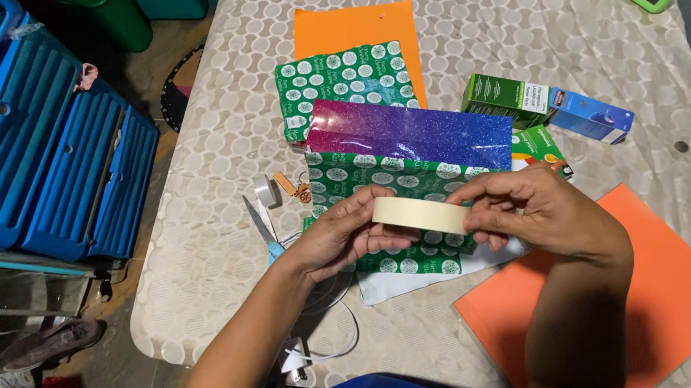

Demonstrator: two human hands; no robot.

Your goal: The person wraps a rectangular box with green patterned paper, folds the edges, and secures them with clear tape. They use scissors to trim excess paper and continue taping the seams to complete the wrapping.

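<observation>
Head view: tape roll (420,213) pinched between left hand (341,237) and right hand (535,209).

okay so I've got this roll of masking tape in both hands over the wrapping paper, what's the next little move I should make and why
Probably pick at the roll's edge with a right-hand fingernail to find and lift the loose end. Both hands, left hand and right hand, grip the tape roll, and no strip is pulled free yet. The green wrapping paper lies right beneath, and the scissors wait beside the left hand.
</observation>
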